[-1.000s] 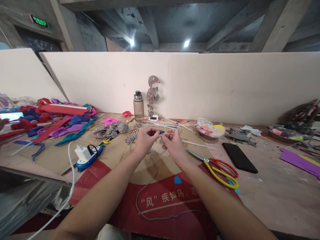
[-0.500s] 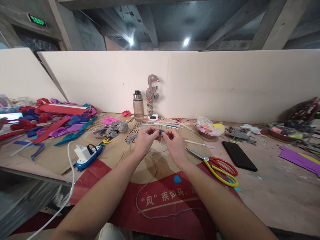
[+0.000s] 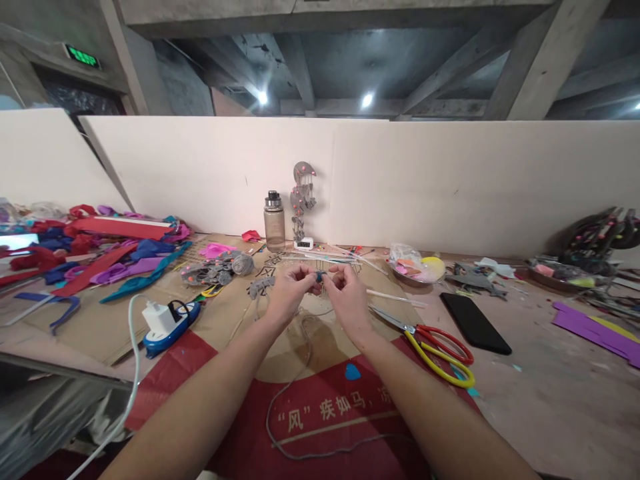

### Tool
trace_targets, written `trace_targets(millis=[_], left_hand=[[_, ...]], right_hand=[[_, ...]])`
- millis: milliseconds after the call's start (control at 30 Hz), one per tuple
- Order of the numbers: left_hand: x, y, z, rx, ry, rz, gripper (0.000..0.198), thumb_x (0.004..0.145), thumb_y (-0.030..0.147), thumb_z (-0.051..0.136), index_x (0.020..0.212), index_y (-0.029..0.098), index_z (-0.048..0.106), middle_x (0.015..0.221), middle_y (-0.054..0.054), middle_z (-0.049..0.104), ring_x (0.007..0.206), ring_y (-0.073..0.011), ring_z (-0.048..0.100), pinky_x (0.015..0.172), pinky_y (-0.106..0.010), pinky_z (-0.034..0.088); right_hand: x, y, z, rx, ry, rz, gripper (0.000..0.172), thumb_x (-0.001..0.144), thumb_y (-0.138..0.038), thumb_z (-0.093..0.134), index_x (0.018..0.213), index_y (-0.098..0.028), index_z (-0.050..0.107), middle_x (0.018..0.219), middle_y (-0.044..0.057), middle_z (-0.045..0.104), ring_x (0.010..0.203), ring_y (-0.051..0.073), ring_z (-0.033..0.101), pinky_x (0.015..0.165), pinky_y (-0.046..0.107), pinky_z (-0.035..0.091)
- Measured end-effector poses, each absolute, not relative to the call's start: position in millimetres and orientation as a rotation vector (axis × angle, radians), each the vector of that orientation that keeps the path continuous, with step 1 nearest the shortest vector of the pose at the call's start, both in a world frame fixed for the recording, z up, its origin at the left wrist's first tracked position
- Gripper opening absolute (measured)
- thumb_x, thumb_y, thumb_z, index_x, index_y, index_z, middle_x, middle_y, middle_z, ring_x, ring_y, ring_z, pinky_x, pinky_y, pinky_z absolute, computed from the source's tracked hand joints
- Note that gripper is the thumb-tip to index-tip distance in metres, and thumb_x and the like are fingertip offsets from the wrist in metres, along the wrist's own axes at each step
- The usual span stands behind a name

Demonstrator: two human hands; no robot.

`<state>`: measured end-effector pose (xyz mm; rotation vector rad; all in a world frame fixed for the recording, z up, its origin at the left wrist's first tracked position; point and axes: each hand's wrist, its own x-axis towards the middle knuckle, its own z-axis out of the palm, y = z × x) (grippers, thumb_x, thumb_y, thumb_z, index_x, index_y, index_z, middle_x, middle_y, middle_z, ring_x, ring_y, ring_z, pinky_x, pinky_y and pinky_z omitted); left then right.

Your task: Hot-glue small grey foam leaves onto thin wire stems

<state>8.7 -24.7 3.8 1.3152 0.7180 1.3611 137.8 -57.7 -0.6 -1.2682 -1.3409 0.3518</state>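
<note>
My left hand [image 3: 293, 289] and my right hand [image 3: 346, 293] meet over the cardboard sheet, fingertips pinched close together. Between them is a small dark blue piece [image 3: 321, 275], mostly covered by the fingers, so its kind is unclear. A grey cord [image 3: 273, 427] hangs below the hands and loops across the red printed part of the cardboard [image 3: 240, 433]. A blue heart-shaped piece [image 3: 353, 371] lies on that red part. Right of my right hand are scissors [image 3: 417, 330] with one red and one yellow handle.
A black phone [image 3: 475, 323] lies at the right. Behind the hands stand a bottle [image 3: 275, 223] and a small white clock [image 3: 303, 245]. Colourful fabric strips [image 3: 125, 257] pile up at the left, near a blue power strip [image 3: 170, 333]. A dish of scraps [image 3: 417, 270] sits behind the scissors.
The whole view has shifted, so things on the table sit slightly lower in the picture. Both hands stay together at the small blue piece, their fingers slightly re-placed.
</note>
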Motion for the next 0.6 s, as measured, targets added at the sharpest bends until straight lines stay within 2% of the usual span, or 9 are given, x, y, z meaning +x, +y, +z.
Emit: trace_targets(millis=[167, 300, 600], left_hand=[[9.2, -25.4, 5.2, 1.285, 0.688, 1.316, 0.022, 0.064, 0.026, 0.074, 0.078, 0.013, 0.062, 0.061, 0.001, 0.064, 0.054, -0.0116, 0.061, 0.058, -0.026, 0.053], [8.9, -25.4, 4.4, 1.321, 0.698, 1.27, 0.026, 0.065, 0.027, 0.073, 0.085, 0.012, 0.065, 0.067, -0.002, 0.068, 0.059, -0.0137, 0.064, 0.063, -0.029, 0.056], [6.0, -26.2, 7.7, 1.478, 0.803, 1.257, 0.021, 0.067, 0.032, 0.073, 0.073, 0.014, 0.065, 0.06, -0.002, 0.066, 0.053, -0.013, 0.062, 0.059, -0.028, 0.056]], right_hand=[[141.1, -58.5, 2.3, -1.263, -1.363, 0.45, 0.02, 0.08, -0.038, 0.057, 0.08, -0.019, 0.064, 0.062, -0.002, 0.053, 0.059, 0.015, 0.046, 0.057, 0.028, 0.035], [144.5, -58.5, 3.6, -1.285, -1.357, 0.449, 0.02, 0.079, -0.038, 0.058, 0.08, -0.019, 0.065, 0.062, -0.002, 0.056, 0.058, 0.015, 0.046, 0.055, 0.028, 0.034], [144.3, -59.6, 2.6, -1.297, -1.425, 0.432, 0.019, 0.079, -0.038, 0.057, 0.075, -0.02, 0.063, 0.06, -0.002, 0.054, 0.056, 0.014, 0.043, 0.056, 0.028, 0.033]])
